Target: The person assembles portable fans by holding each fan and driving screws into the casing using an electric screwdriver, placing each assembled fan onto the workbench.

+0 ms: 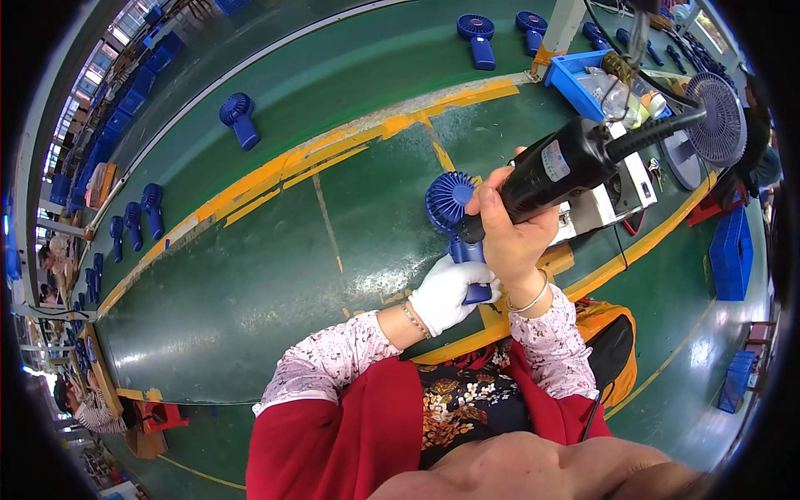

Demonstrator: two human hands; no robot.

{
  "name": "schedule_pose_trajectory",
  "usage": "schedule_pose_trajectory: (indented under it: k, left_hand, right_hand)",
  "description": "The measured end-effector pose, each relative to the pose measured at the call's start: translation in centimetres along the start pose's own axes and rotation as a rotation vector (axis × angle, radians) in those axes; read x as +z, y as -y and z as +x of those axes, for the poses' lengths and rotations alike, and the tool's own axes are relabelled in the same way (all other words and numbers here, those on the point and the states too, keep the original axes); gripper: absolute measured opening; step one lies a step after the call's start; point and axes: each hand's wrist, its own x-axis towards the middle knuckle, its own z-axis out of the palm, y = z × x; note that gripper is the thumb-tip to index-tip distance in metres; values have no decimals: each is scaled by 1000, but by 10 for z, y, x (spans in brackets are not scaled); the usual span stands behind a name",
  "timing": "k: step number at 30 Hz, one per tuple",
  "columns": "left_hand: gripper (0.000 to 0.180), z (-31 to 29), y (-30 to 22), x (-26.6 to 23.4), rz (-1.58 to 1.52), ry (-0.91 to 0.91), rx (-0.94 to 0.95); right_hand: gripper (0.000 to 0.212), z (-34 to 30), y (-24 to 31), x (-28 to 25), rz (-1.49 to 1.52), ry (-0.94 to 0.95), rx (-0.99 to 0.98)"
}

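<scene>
Working near a blue bin (575,93) holding clear plastic (600,84); gripping a blue fan (443,200) with gloved left hand (452,293), just inside the yellow-taped edge (462,344); clasping a black power tool (587,158) over the fan with right hand (514,232); having green benchtop (275,292) stretching leftward.

You work in factory, apparently assembly line: matching blue handheld fans (240,122) spaced along green strip (333,108), black power tool (546,185) above taped desk (250,283), blue crates (732,254) at right.
</scene>
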Motion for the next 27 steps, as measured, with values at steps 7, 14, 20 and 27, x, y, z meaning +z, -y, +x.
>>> schedule_pose_trajectory:
  k: [7,14,20,27]
  left_hand:
    - [25,6,7,-14,-78,64,-11]
    - [19,5,7,-12,-13,30,14]
    - [15,7,8,-14,1,73,-10]
    - [34,7,3,-10,-138,5,-32]
  right_hand:
    - [26,-10,-4,7,66,-51,34]
    - [53,-8,-12,-2,64,34,23]
    - [55,-2,-5,-3,164,87,139]
    - [57,12,17,-12,143,70,-52]
